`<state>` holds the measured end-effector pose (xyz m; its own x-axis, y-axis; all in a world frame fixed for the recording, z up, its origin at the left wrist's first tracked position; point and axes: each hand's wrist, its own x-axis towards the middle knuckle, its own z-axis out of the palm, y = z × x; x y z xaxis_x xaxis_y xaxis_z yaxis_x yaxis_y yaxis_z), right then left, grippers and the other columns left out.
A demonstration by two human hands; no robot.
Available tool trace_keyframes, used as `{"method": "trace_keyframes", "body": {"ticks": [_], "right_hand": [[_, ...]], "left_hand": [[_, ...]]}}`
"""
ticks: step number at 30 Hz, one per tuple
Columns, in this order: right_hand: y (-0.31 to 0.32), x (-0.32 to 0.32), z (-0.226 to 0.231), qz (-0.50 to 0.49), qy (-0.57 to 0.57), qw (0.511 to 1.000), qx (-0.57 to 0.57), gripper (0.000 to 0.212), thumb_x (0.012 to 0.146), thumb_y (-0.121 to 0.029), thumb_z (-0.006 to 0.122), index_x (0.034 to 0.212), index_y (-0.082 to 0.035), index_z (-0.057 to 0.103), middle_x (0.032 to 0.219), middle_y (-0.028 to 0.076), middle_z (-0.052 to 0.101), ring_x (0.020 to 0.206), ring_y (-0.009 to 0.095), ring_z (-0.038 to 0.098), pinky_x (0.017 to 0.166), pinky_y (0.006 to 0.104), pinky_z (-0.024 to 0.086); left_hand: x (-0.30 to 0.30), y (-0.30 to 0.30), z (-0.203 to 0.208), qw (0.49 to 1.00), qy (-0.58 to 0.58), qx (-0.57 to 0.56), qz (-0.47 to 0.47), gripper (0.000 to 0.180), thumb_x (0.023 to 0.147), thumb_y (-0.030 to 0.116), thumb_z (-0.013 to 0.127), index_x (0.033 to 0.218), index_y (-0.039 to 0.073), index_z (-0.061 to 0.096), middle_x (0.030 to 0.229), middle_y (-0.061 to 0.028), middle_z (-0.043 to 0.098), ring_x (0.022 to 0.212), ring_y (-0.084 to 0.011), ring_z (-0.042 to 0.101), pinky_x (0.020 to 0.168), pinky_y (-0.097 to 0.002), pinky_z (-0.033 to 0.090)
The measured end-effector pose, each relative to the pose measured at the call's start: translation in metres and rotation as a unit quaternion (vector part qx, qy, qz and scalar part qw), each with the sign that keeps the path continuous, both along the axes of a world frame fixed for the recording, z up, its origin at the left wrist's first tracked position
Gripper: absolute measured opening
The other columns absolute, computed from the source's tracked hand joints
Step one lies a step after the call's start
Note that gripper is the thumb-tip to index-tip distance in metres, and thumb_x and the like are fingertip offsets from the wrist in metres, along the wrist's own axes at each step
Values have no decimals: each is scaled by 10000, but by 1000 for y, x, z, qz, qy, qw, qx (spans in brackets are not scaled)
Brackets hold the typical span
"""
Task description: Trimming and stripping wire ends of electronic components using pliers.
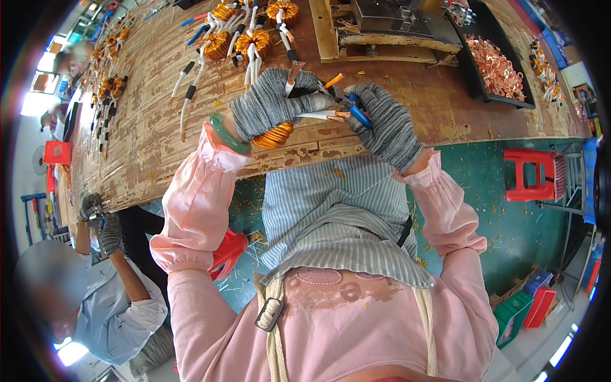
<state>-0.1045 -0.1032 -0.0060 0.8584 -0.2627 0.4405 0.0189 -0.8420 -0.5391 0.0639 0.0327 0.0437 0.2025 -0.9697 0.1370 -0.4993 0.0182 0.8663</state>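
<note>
In a grey knit glove, my left hand [270, 105] is closed around a coil wound with copper-coloured wire [275, 135]. Its lower rim shows beneath my palm. A white-sleeved lead [313, 115] runs from it toward the right, ending in bare copper strands. Another lead with an orange end [333, 81] points up between my hands. My right hand [389, 127], gloved alike, grips blue-handled pliers [361, 116] close to these wire ends. Fingers hide the jaws, so I cannot tell whether they touch the wire.
Several finished-looking coils [253, 44] with white leads lie beyond my left hand on the worn wooden bench [153, 140]. A metal press fixture [394, 28] stands at the back. Right of it, a black tray [478, 83] holds copper lugs. A red stool [529, 175] and a co-worker [118, 305] flank me.
</note>
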Motion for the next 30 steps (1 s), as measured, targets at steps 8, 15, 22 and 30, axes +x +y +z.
{"method": "trace_keyframes", "body": {"ticks": [8,15,22,30], "right_hand": [[-21,9,8,21,-47,988,-145,489,721,-245,654,1126,-27,488,935,141,516,871,281,533,721,356,474],[-30,18,26,24,-61,966,-252,633,674,-255,697,1221,-61,445,1015,141,504,955,278,508,799,351,462],[-26,10,26,32,45,983,-174,506,746,-287,650,1175,-70,492,1005,147,536,956,286,525,820,351,453],[-6,-1,11,80,142,967,195,455,816,-345,589,1109,-6,510,955,161,576,876,255,579,797,357,465]], "left_hand": [[9,5,8,993,55,103,-34,270,756,264,679,866,19,650,656,-55,591,610,-116,556,550,-256,447],[23,6,0,995,-8,43,-93,298,708,216,720,911,8,656,723,-66,636,631,-100,580,559,-231,454],[24,2,3,995,8,69,-67,320,719,242,714,931,11,653,686,-59,630,609,-104,574,535,-234,445],[6,1,-7,986,-92,-142,-10,336,776,385,635,877,65,655,574,-90,557,522,-185,537,519,-311,427]]}}
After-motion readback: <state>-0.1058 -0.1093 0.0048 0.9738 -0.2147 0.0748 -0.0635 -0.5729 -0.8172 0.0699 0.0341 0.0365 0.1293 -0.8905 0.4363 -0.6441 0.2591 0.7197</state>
